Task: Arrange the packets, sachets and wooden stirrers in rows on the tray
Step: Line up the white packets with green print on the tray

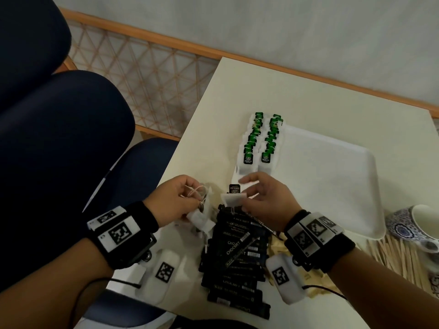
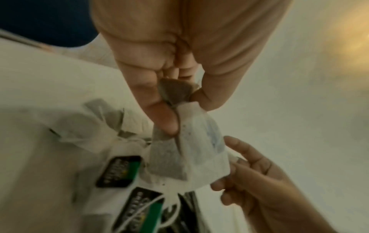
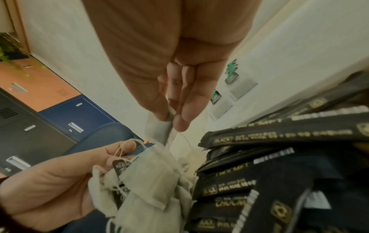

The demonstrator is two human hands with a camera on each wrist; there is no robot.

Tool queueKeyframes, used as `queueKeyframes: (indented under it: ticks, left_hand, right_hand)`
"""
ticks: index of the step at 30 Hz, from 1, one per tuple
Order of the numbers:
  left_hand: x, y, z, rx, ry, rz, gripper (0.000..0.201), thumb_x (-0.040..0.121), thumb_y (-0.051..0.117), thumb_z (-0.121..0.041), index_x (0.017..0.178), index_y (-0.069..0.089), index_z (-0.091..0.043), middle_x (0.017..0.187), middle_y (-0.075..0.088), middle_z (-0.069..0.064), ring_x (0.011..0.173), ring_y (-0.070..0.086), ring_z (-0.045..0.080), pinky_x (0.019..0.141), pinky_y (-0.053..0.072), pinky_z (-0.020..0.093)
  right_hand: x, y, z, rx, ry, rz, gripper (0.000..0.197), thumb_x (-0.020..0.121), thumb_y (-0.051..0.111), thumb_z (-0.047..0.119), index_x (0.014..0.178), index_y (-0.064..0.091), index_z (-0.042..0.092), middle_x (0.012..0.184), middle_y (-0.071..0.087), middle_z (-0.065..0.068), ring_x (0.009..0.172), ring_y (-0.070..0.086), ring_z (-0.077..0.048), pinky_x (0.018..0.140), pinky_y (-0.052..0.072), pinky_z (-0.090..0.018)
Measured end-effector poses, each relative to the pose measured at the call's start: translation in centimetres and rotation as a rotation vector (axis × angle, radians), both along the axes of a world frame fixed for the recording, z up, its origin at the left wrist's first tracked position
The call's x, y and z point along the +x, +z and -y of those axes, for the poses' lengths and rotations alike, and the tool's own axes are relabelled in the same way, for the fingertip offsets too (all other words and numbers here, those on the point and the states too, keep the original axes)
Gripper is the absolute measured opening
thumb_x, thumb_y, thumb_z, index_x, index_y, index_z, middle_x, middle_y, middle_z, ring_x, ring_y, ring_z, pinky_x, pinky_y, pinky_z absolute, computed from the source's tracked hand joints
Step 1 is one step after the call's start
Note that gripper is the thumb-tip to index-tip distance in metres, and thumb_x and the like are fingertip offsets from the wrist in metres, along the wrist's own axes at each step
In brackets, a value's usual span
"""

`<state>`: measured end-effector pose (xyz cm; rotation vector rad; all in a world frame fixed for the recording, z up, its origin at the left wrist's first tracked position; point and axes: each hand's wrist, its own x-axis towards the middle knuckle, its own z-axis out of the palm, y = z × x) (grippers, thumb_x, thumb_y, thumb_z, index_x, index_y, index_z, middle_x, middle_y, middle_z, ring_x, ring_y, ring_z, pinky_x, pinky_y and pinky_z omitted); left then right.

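My left hand (image 1: 190, 198) grips a bunch of white tea bags (image 1: 202, 216) with tangled strings, just left of the tray's near corner. My right hand (image 1: 245, 194) pinches one tea bag (image 1: 232, 200) by its edge, its dark tag (image 1: 234, 188) above it. In the right wrist view, thumb and fingertips (image 3: 180, 124) close on that bag's edge. Two rows of green-tagged tea bags (image 1: 260, 141) lie along the left side of the white tray (image 1: 337, 176). A pile of black Chocmet sachets (image 1: 237, 255) sits between my wrists. Wooden stirrers (image 1: 401, 260) lie at the right.
A blue-patterned cup (image 1: 418, 224) stands at the right beyond the stirrers. Beige packets (image 1: 278, 245) lie partly hidden under my right wrist. Dark blue chairs (image 1: 59, 129) stand left of the table, whose left edge is near my left hand.
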<state>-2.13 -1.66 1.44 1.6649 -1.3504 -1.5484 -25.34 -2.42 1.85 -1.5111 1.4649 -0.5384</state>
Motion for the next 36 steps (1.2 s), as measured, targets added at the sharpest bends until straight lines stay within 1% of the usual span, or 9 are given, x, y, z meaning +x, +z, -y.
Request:
queueKeyframes:
  ticks: [2, 8, 15, 18, 22, 27, 30, 33, 36]
  left_hand:
    - [-0.6, 0.5, 0.3, 0.090, 0.087, -0.168, 0.028, 0.086, 0.054, 0.009, 0.094, 0.061, -0.016, 0.083, 0.060, 0.004, 0.067, 0.056, 0.016, 0.048, 0.051, 0.026]
    - [-2.0, 1.1, 1.3, 0.227, 0.233, -0.497, 0.031, 0.090, 0.046, 0.011, 0.102, 0.063, -0.013, 0.082, 0.065, 0.006, 0.058, 0.058, 0.013, 0.048, 0.052, 0.024]
    - [-3.7, 0.2, 1.7, 0.310, 0.328, -0.549, 0.032, 0.090, 0.040, 0.013, 0.103, 0.064, -0.002, 0.075, 0.068, 0.010, 0.068, 0.068, 0.015, 0.065, 0.060, 0.027]
    - [-4.3, -0.4, 1.6, 0.365, 0.349, -0.631, 0.025, 0.092, 0.043, 0.002, 0.106, 0.063, 0.003, 0.096, 0.068, 0.019, 0.088, 0.067, 0.024, 0.073, 0.059, 0.030]
    - [-4.7, -0.2, 1.1, 0.312, 0.236, -0.622, 0.018, 0.088, 0.059, -0.012, 0.099, 0.068, -0.001, 0.086, 0.071, 0.008, 0.076, 0.068, 0.013, 0.072, 0.057, 0.023]
    - [-4.9, -0.7, 1.2, 0.309, 0.211, -0.563, 0.017, 0.082, 0.061, 0.006, 0.097, 0.068, 0.003, 0.085, 0.070, 0.012, 0.073, 0.066, 0.018, 0.069, 0.055, 0.025]
    - [-4.9, -0.9, 1.3, 0.293, 0.202, -0.492, 0.018, 0.080, 0.066, 0.001, 0.098, 0.068, 0.002, 0.084, 0.068, 0.013, 0.076, 0.062, 0.022, 0.068, 0.052, 0.028]
    - [-4.9, -1.0, 1.4, 0.285, 0.189, -0.432, 0.016, 0.080, 0.068, 0.002, 0.096, 0.068, 0.001, 0.086, 0.064, 0.019, 0.071, 0.057, 0.024, 0.064, 0.049, 0.030]
    - [-4.8, -0.9, 1.6, 0.276, 0.193, -0.414, 0.019, 0.082, 0.065, 0.005, 0.101, 0.065, 0.004, 0.086, 0.064, 0.020, 0.065, 0.058, 0.024, 0.056, 0.052, 0.028]
  right_hand:
    - [0.0, 0.0, 0.3, -0.027, -0.003, 0.017, 0.040, 0.078, 0.071, 0.018, 0.102, 0.057, 0.046, 0.084, 0.070, 0.006, 0.071, 0.069, -0.014, 0.074, 0.058, -0.033]
    - [0.5, 0.8, 0.5, -0.146, -0.101, 0.088, 0.028, 0.081, 0.072, 0.015, 0.097, 0.070, 0.038, 0.077, 0.064, 0.013, 0.070, 0.063, -0.012, 0.076, 0.055, -0.026]
    - [0.9, 1.0, -0.1, -0.308, -0.049, 0.087, 0.038, 0.082, 0.067, 0.009, 0.107, 0.064, 0.037, 0.074, 0.061, 0.008, 0.070, 0.058, -0.010, 0.075, 0.054, -0.028]
    - [1.1, 0.3, -0.5, -0.357, 0.053, 0.004, 0.038, 0.083, 0.066, 0.011, 0.115, 0.064, 0.032, 0.077, 0.058, 0.011, 0.076, 0.057, -0.008, 0.075, 0.053, -0.026]
    - [1.1, -0.3, -0.6, -0.410, 0.080, -0.039, 0.034, 0.082, 0.066, 0.007, 0.111, 0.070, 0.025, 0.080, 0.052, 0.014, 0.082, 0.055, -0.003, 0.074, 0.049, -0.014]
    - [0.9, -0.1, -0.8, -0.242, 0.080, 0.118, 0.024, 0.084, 0.065, 0.009, 0.100, 0.074, 0.024, 0.094, 0.056, 0.004, 0.085, 0.061, -0.006, 0.081, 0.053, -0.019]
    - [0.9, 0.2, -0.6, -0.172, -0.005, 0.206, 0.010, 0.083, 0.071, 0.022, 0.089, 0.073, 0.029, 0.096, 0.062, 0.006, 0.077, 0.062, -0.004, 0.070, 0.050, -0.017]
    - [0.9, 0.1, -0.2, -0.019, -0.104, 0.328, 0.020, 0.079, 0.075, 0.032, 0.095, 0.065, 0.034, 0.086, 0.069, 0.005, 0.066, 0.064, -0.021, 0.065, 0.054, -0.034]
    - [0.7, 0.0, 0.2, 0.051, -0.088, 0.342, 0.030, 0.078, 0.077, 0.028, 0.103, 0.063, 0.036, 0.091, 0.071, 0.002, 0.080, 0.067, -0.026, 0.082, 0.056, -0.046]
